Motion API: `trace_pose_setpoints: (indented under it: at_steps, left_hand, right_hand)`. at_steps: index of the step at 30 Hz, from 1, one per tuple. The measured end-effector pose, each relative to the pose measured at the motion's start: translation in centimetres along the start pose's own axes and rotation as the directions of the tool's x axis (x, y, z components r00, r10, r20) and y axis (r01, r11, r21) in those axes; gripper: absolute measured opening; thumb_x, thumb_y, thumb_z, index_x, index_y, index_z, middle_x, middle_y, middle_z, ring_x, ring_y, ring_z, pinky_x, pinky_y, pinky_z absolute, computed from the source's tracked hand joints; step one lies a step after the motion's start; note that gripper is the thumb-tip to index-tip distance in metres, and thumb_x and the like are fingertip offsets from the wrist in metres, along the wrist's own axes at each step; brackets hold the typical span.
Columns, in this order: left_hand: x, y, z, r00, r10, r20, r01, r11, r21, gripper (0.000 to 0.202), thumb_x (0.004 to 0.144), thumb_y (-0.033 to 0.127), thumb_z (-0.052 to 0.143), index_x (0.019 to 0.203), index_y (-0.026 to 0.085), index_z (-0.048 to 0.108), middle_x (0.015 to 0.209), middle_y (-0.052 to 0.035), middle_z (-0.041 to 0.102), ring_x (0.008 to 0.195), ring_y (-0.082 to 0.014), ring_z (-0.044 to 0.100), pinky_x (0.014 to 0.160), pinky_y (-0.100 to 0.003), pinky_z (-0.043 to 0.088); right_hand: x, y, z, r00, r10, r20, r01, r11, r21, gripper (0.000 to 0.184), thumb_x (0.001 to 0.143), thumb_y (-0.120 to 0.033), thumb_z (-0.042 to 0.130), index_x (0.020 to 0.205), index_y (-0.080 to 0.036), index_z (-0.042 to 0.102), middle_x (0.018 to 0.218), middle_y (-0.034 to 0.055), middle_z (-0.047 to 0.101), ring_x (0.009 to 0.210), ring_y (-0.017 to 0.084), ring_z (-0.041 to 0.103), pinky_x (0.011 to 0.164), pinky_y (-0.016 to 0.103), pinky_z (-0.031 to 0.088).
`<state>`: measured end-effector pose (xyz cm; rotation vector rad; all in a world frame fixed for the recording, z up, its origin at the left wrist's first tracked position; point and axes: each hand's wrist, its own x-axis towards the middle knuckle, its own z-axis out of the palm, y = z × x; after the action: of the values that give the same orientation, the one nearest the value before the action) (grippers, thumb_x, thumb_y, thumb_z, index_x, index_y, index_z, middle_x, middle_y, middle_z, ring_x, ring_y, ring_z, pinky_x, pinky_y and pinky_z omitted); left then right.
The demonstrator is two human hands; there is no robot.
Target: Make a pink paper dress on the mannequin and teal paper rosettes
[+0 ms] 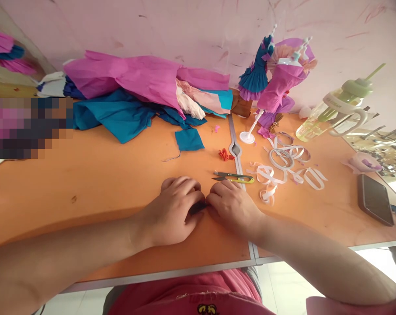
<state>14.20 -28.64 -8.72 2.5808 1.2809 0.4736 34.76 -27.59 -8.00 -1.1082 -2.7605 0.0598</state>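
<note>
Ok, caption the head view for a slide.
Left hand and right hand pinch a dark scrap on the orange table, near snips.

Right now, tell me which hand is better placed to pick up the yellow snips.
Likely right. The right hand lies nearest the yellow snips, its fingers almost touching them; the left hand sits farther off. Both pinch a small dark piece.

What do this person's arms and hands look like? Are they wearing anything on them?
Both forearms are bare, with no gloves, watch or rings showing on the left hand or right hand. A pink sleeve edge shows by the right upper arm, matching the pinkish-red garment with a small yellow-and-black mark.
</note>
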Motion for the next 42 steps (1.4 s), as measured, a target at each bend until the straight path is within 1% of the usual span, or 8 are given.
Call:
trace_pose_setpoints:
  at_steps: [3, 9, 15, 21, 25, 29, 37, 42]
  left_hand:
    - [0.0, 0.3, -0.1, 0.999, 0.032, -0.029, -0.031, 0.999, 0.023, 0.016, 0.082, 0.032, 0.062, 0.091, 0.021, 0.068, 0.103, -0.0075, 0.063, 0.101, -0.0266, 0.057, 0.088, -0.045, 0.035]
    - [0.1, 0.2, -0.1, 0.994, 0.080, -0.075, -0.074, 0.993, 0.087, 0.020, 0.086, 0.014, 0.052, 0.085, 0.025, 0.069, 0.097, -0.0033, 0.066, 0.100, -0.0229, 0.059, 0.091, -0.049, 0.029]
    - [0.2, -0.4, 0.0, 0.989, 0.142, -0.034, -0.142, 0.990, 0.012, 0.017, 0.089, 0.018, 0.053, 0.085, 0.021, 0.069, 0.096, -0.0044, 0.066, 0.102, -0.0224, 0.059, 0.089, -0.042, 0.041]
    - [1.5, -3.2, 0.5, 0.977, 0.032, -0.211, -0.082, 0.970, -0.230, 0.013, 0.090, 0.026, 0.059, 0.085, 0.022, 0.070, 0.101, -0.0058, 0.069, 0.112, -0.0245, 0.058, 0.100, -0.042, 0.045]
    - [2.2, -4.1, 0.8, 0.955, -0.144, -0.260, 0.010, 0.889, -0.457, 0.019, 0.089, 0.040, 0.062, 0.086, 0.022, 0.069, 0.105, -0.0075, 0.071, 0.122, -0.0271, 0.056, 0.104, -0.044, 0.046]
    - [1.7, -3.6, 0.7, 0.949, -0.254, -0.188, 0.069, 0.748, -0.660, 0.022, 0.086, 0.042, 0.066, 0.092, 0.021, 0.069, 0.113, -0.0085, 0.071, 0.126, -0.0279, 0.056, 0.107, -0.044, 0.045]
    - [1.0, -2.7, -0.2, 0.988, -0.152, -0.011, 0.050, 0.393, -0.918, 0.018, 0.086, 0.037, 0.069, 0.087, 0.019, 0.068, 0.138, -0.0107, 0.058, 0.131, -0.0289, 0.052, 0.112, -0.048, 0.039]
    - [0.8, -2.0, 0.0, 0.995, -0.102, -0.014, 0.023, 0.349, -0.937, 0.013, 0.086, 0.034, 0.070, 0.086, 0.021, 0.070, 0.135, -0.0093, 0.059, 0.135, -0.0284, 0.047, 0.114, -0.051, 0.035]
  right_hand:
    - [0.0, -0.1, 0.2, 0.999, -0.036, -0.021, 0.035, 0.998, -0.046, 0.014, 0.092, -0.021, 0.056, 0.081, -0.017, 0.064, 0.086, 0.0048, 0.061, 0.083, 0.019, 0.051, 0.073, 0.034, 0.035]
    - [0.0, -0.4, -0.1, 1.000, -0.001, -0.011, 0.001, 1.000, -0.026, 0.016, 0.091, -0.023, 0.057, 0.079, -0.018, 0.065, 0.083, 0.0037, 0.062, 0.079, 0.018, 0.051, 0.072, 0.034, 0.034]
    - [-0.3, -0.4, 0.1, 0.999, -0.026, -0.034, 0.026, 1.000, -0.007, 0.018, 0.092, -0.022, 0.056, 0.078, -0.018, 0.066, 0.083, 0.0040, 0.064, 0.080, 0.018, 0.054, 0.072, 0.033, 0.036]
    - [0.8, 3.6, -3.4, 0.970, 0.164, -0.176, -0.132, 0.975, 0.181, 0.027, 0.094, -0.036, 0.058, 0.114, -0.020, 0.065, 0.101, 0.0063, 0.068, 0.094, 0.018, 0.060, 0.083, 0.029, 0.043]
    - [3.1, 7.6, -4.9, 0.933, 0.356, -0.059, -0.359, 0.932, -0.049, 0.022, 0.089, -0.030, 0.059, 0.104, -0.020, 0.071, 0.098, 0.0097, 0.068, 0.099, 0.026, 0.058, 0.081, 0.034, 0.043]
    - [4.9, 9.9, -3.2, 0.878, 0.479, 0.003, -0.479, 0.878, 0.015, 0.026, 0.084, -0.032, 0.064, 0.106, -0.021, 0.072, 0.108, 0.0099, 0.069, 0.102, 0.026, 0.060, 0.080, 0.033, 0.043]
    - [4.0, 10.3, -3.8, 0.844, 0.519, -0.132, -0.493, 0.849, 0.188, 0.026, 0.093, -0.036, 0.048, 0.103, -0.021, 0.068, 0.097, 0.0027, 0.072, 0.084, 0.016, 0.063, 0.072, 0.026, 0.044]
    - [3.7, 9.5, -2.1, 0.853, 0.502, -0.143, -0.481, 0.862, 0.157, 0.026, 0.089, -0.038, 0.057, 0.103, -0.020, 0.068, 0.098, 0.0048, 0.071, 0.091, 0.019, 0.061, 0.077, 0.029, 0.043]
